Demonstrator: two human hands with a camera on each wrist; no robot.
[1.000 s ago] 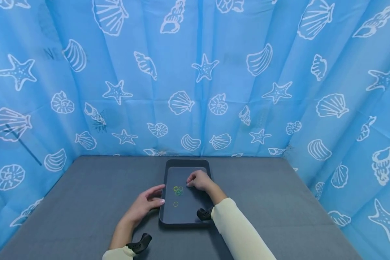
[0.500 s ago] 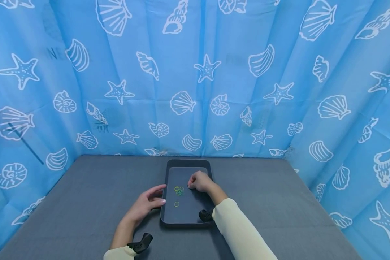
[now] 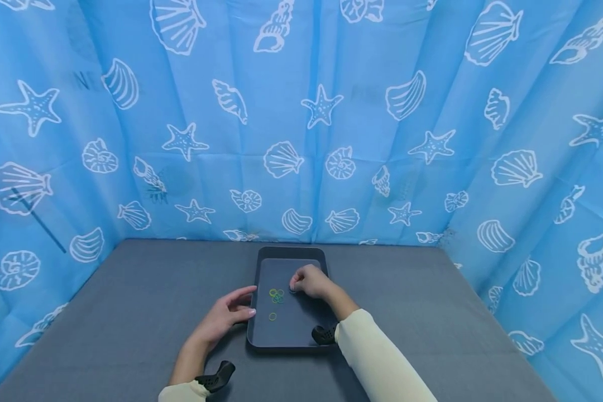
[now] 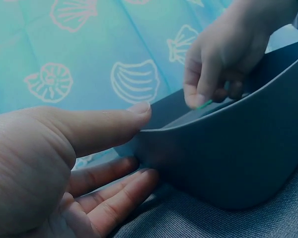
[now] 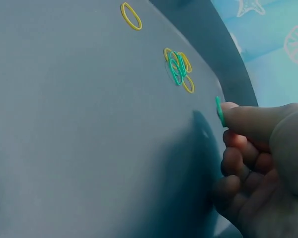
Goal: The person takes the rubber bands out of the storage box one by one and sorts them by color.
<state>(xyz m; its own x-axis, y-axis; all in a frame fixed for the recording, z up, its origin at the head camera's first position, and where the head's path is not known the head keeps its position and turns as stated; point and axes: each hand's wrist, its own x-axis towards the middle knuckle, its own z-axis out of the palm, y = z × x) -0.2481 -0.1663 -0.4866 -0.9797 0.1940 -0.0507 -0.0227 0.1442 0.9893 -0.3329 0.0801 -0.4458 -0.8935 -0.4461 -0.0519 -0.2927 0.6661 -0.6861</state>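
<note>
A dark rectangular tray (image 3: 286,335) lies on the grey table. My left hand (image 3: 220,319) rests at its left side, thumb tip on the rim and the other fingers against the outer wall in the left wrist view. Over the tray's right half, my right hand (image 3: 309,281) pinches a small green rubber band (image 5: 220,112) between thumb and forefinger, low above the bottom. Left of it lies a cluster of green and yellow rubber bands (image 5: 177,67), some overlapping. A single yellow rubber band (image 5: 131,16) sits apart, nearer the tray's front in the head view.
The tray's raised walls stand all round the bands. Grey cloth covers the table (image 3: 407,312) on both sides. A blue curtain (image 3: 301,190) with white shell prints hangs behind the table and along its sides.
My right wrist and forearm have shifted slightly to the right, while the fingertips stay over nearly the same spot of the tray. The left hand and the lying bands keep their places.
</note>
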